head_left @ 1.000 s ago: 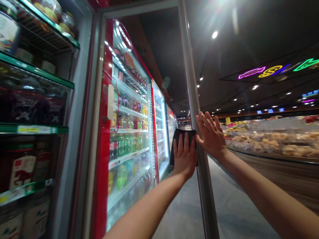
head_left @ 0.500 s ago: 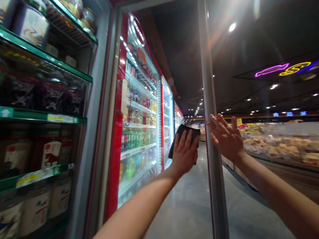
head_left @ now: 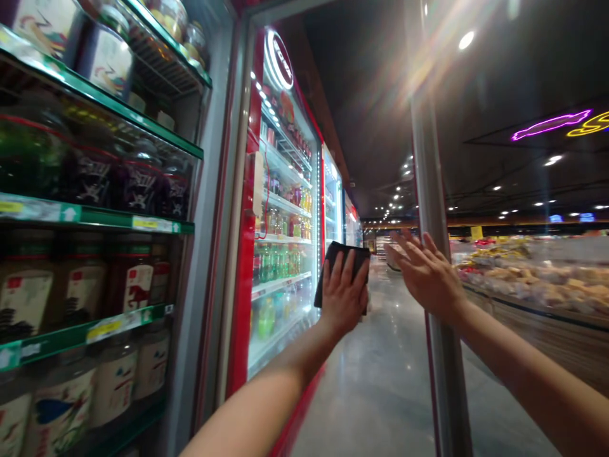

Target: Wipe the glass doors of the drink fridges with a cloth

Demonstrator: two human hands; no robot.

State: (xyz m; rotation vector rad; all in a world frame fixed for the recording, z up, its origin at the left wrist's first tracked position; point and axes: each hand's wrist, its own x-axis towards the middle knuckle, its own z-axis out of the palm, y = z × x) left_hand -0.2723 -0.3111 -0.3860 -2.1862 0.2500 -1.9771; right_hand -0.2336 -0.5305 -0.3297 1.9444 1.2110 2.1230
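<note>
My left hand (head_left: 343, 292) lies with fingers spread on a dark folded cloth (head_left: 328, 279), pressing it flat against the clear glass of an open cooler door. Just right of it, my right hand (head_left: 431, 276) has its fingers stretched out and overlaps the door's grey metal frame (head_left: 440, 355); nothing is in it. Whether the right palm touches the frame or the glass is hard to tell.
Green-edged shelves (head_left: 109, 219) of bottles and jars stand close on the left. Beyond the glass are a lit red drinks cooler (head_left: 242, 254), a grey floor (head_left: 380, 381) and a display of packaged food (head_left: 537, 279) at right.
The view has turned left, so the shelves and door frame sit further right. My left hand and the cloth have shifted left relative to the frame; my right hand now reaches across the frame's left edge.
</note>
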